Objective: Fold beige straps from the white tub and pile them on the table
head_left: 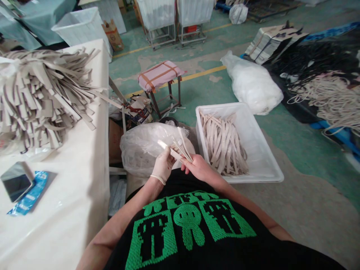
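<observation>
My left hand (164,164), in a thin pale glove, is closed on the near end of some flat off-white strips (177,149). Bare, my right hand (196,165) pinches the same strips further right, and their loose ends fan upward between the two hands. Behind them, close to my lap, bulges a clear plastic bag (140,146). To the right of my right hand stands a white plastic bin (263,161) with a heap of similar beige strips (223,140) inside. The fingertips of both hands are partly hidden by the strips and each other.
On the left, a white-covered table (81,168) bears a big pile of strips (47,93), a phone (17,182) and a blue packet (30,195). Ahead is a stool (160,76) with a pink cushion. A stuffed white bag (253,86) lies on the floor beyond the bin.
</observation>
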The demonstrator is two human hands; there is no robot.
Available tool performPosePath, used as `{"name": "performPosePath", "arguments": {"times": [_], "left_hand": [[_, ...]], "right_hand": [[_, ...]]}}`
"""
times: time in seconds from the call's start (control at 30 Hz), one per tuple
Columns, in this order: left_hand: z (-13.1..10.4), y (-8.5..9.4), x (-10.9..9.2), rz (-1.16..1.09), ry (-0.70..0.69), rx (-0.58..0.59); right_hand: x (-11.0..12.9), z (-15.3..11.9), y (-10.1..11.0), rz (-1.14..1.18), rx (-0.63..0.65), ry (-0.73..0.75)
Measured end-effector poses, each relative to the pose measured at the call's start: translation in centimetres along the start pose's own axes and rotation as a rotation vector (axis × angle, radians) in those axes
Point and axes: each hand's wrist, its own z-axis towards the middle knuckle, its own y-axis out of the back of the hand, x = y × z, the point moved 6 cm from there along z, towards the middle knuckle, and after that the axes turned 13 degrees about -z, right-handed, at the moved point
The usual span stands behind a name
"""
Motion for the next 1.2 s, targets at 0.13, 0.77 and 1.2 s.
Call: {"name": "performPosePath", "arguments": {"times": [0.13,0.77,1.2], "left_hand": [[0.2,1.0,-2.4,0.008,-0.108,-0.039],[-0.3,-15.2,-1.5,0.577,-0.244,0.673],[6.1,-7.9,3.9,0.526,0.164,0.383]], "right_hand": [[-0.4,-0.4,0.5,0.013,0.085,0.03],[1.5,-1.2,9.6,0.179,-0.445,0.051],[-2.5,-1.6,6.5,0.006,-0.363,-0.209]]}}
